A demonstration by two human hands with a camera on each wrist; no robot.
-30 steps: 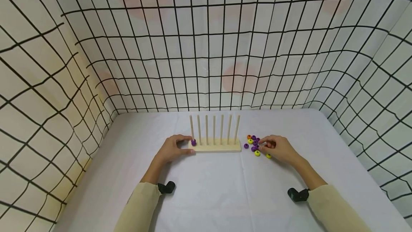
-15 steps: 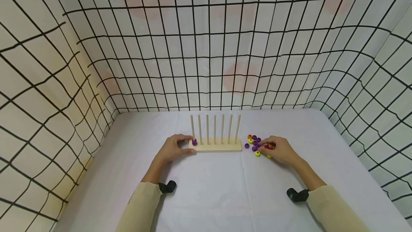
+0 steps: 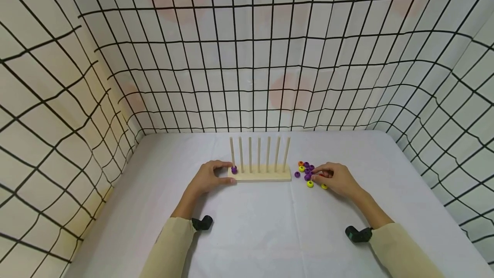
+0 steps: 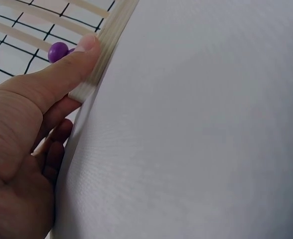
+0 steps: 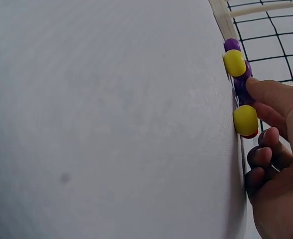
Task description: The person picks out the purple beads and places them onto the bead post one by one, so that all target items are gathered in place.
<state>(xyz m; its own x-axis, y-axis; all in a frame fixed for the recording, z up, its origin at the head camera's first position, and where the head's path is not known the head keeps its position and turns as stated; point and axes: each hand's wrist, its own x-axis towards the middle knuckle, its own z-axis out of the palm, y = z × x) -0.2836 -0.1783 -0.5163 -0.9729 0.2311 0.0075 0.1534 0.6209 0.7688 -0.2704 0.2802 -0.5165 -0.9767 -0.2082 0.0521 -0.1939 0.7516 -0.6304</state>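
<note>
My left hand (image 3: pixel 210 178) grips the left end of a wooden peg board (image 3: pixel 266 177), thumb on the near edge and fingers at the back. Several upright pegs stand in the board. One purple bead (image 3: pixel 234 170) sits low on the leftmost peg; it also shows beside the thumb in the left wrist view. To the right of the board, my right hand (image 3: pixel 335 178) reaches into a loose group of beads. Its thumb and finger pinch a dark purple bead (image 5: pixel 242 92). Beneath that hand are a yellow bead (image 5: pixel 245 120) and a partly hidden red bead (image 5: pixel 251 135).
Purple beads (image 3: pixel 297 174), an orange bead (image 3: pixel 300 164) and yellow beads (image 3: pixel 310 184) lie between the board and my right hand. White cloth (image 3: pixel 262 226) covers the table. A black grid-lined white backdrop (image 3: pixel 247 63) rises behind and at both sides.
The red bead under my right hand, plain half a second ago, is now mostly hidden in the head view. The right fingers have shifted slightly; my left hand keeps its hold.
</note>
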